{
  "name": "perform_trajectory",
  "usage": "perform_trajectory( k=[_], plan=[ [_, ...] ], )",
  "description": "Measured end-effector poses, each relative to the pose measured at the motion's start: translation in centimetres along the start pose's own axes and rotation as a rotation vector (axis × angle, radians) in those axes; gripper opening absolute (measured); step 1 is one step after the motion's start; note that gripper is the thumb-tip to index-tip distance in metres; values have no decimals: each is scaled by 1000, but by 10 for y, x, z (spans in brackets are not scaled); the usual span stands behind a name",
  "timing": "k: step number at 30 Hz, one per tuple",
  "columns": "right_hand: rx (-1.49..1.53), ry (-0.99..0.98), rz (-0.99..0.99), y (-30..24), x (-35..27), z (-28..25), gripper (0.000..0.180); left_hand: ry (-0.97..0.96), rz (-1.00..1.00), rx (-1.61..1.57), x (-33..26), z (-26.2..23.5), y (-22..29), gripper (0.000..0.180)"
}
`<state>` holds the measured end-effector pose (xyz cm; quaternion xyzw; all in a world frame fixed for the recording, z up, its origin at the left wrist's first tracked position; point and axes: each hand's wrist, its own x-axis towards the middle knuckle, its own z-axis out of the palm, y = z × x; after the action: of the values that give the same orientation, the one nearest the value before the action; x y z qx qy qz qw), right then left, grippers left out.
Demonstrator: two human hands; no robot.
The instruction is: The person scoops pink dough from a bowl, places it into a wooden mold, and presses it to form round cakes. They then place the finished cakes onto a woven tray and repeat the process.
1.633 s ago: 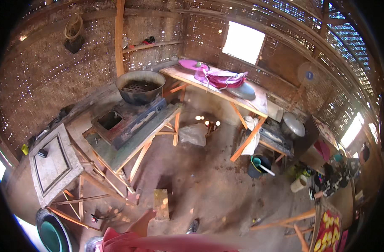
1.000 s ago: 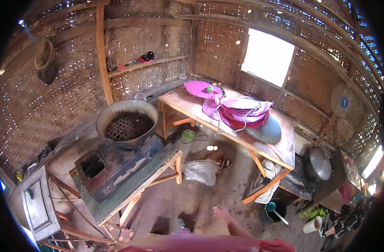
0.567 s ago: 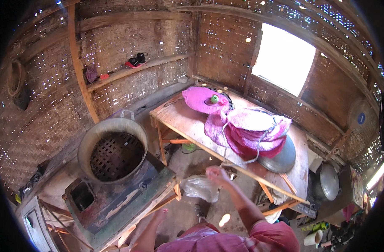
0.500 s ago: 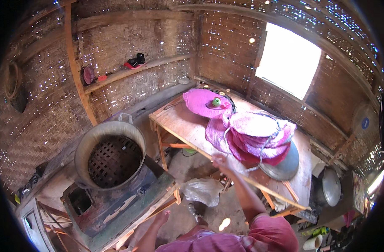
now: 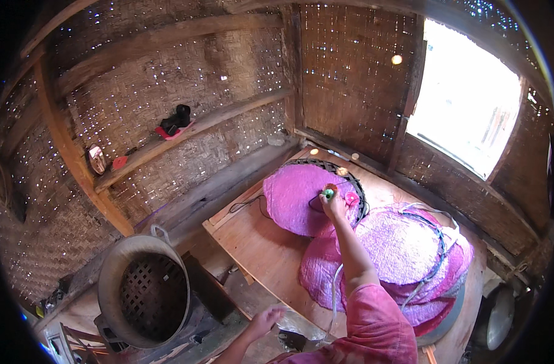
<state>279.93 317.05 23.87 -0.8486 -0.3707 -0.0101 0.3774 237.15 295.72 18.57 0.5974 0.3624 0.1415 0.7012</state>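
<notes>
My right hand (image 5: 333, 207) reaches over the table and closes around a small green object (image 5: 328, 193), whose kind I cannot make out. Under it lies a round pink sheet (image 5: 295, 197) on a dark woven round tray (image 5: 363, 189). A small pink item (image 5: 352, 198) is beside the hand. To the right, a stack of round pink sheets (image 5: 404, 249) with pale strips lying over it rests on a grey metal lid (image 5: 453, 318). My left hand (image 5: 268, 318) hangs low beside the table's near edge, fingers loosely stretched and holding nothing.
On the left, a large metal pot (image 5: 110, 285) with a perforated insert stands on a stove. The wooden table (image 5: 252, 227) fills the corner under a bright window (image 5: 465, 103). A wall shelf (image 5: 143, 151) carries small dark and red things. Clear plastic (image 5: 304, 327) lies low beside the table.
My right hand has moved forward from the table's near edge to the green object and taken hold of it. My left hand has risen, and the view has come closer to the table.
</notes>
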Motion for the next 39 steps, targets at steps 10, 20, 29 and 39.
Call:
perform_trajectory(
  k=[10,20,29,39],
  plan=[
    [356,-759,-1077,-78,-113,-76,37,-114,54,-1238,190,-22,110,47],
    [-440,-228,-149,19,84,-36,49,-55,-51,-1250,174,-23,80,37],
    [-384,-372,-99,43,109,-89,44,70,-83,-1099,123,-41,64,42],
    [-418,-156,21,74,75,-106,22,181,-98,-999,106,-40,67,53]
  ],
)
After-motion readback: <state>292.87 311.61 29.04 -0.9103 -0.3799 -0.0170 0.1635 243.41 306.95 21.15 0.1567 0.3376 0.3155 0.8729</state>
